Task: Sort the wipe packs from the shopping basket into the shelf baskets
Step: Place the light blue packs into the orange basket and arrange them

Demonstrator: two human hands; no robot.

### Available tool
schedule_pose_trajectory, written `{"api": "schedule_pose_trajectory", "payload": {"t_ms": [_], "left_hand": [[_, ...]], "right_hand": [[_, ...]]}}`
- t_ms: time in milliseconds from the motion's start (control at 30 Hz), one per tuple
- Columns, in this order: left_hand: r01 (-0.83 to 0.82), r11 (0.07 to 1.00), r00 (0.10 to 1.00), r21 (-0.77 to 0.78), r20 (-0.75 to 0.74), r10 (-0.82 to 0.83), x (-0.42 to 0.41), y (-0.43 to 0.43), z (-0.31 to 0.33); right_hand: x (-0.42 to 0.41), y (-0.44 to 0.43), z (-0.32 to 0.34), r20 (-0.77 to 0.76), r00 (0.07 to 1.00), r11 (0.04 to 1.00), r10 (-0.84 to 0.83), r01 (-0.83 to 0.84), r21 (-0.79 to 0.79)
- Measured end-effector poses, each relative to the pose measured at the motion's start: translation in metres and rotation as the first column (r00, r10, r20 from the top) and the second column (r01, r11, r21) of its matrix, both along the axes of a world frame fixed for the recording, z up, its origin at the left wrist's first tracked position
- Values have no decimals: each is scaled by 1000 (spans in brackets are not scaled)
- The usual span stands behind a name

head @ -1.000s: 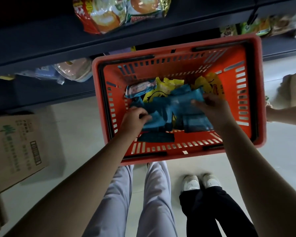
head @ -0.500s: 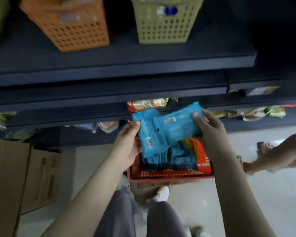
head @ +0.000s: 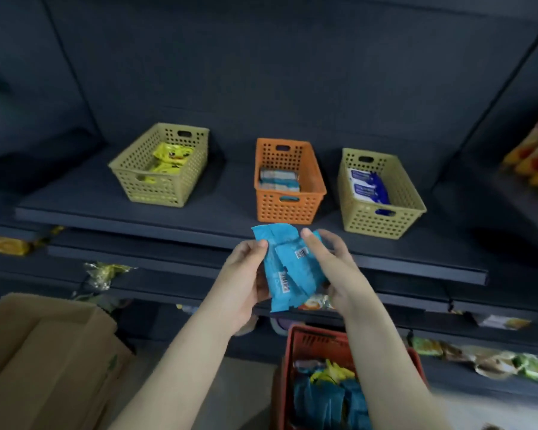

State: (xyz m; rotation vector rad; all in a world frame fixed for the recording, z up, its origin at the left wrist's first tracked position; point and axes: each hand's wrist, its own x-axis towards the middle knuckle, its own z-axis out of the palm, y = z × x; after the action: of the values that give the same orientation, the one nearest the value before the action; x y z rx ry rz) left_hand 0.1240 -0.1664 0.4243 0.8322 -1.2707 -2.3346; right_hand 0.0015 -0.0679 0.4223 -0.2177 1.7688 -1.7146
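At the shelf, sorting stood partway done, with both hands clamped on blue packs.
Left hand (head: 243,283) and right hand (head: 336,268) together gripped the blue wipe packs (head: 288,268) below the orange basket (head: 288,181), which held pale packs; the green basket at ten o'clock (head: 159,167) held yellow ones, the green basket at two o'clock (head: 381,193) dark-blue ones. At five o'clock the shopping basket (head: 311,339) remained well stocked, so much seemed left.
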Motion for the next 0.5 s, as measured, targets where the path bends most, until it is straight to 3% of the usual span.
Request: {"api": "schedule_pose_trajectory", "payload": {"t_ms": [267, 500], "left_hand": [[-26, 994, 999, -108, -30, 23, 45, -106, 37], [11, 986, 1000, -169, -20, -15, 47, -152, 58]], "right_hand": [[54, -115, 26, 77, 992, 995, 96, -93, -43], [60, -155, 57, 352, 912, 938, 212, -88, -336]]}}
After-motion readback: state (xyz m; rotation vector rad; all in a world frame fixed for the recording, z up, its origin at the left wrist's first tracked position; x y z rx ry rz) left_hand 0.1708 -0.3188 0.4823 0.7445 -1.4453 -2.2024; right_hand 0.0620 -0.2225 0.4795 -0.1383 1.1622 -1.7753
